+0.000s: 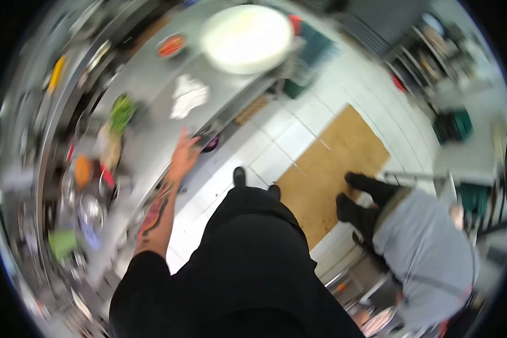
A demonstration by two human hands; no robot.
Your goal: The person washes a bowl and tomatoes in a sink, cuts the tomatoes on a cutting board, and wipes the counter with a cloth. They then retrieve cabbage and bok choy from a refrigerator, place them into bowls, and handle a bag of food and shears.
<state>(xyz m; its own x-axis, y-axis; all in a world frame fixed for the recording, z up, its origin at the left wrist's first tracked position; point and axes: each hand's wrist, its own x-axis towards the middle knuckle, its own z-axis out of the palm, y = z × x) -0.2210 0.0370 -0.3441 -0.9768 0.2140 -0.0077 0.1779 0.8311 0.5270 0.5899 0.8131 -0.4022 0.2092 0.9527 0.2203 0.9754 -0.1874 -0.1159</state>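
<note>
My left hand (pixel 184 153) is held out over the edge of the steel counter (pixel 152 132), its fingers apart and nothing in them. A crumpled white cloth (pixel 189 97) lies on the counter just beyond the fingertips. Farther along stand a large round white board or lid (pixel 247 39) and a bowl of chopped red food (pixel 171 46). Green leaves (pixel 122 112) lie farther in on the counter. My right hand cannot be made out; a hand low in the frame, near a plate (pixel 379 321), cannot be assigned with certainty.
A co-worker in a grey shirt (pixel 428 253) bends over at the right. Brown cardboard (pixel 332 174) covers part of the white tiled floor. Jars, bowls and an orange-topped container (pixel 84 170) crowd the left side. Shelves (pixel 419 67) stand at the upper right.
</note>
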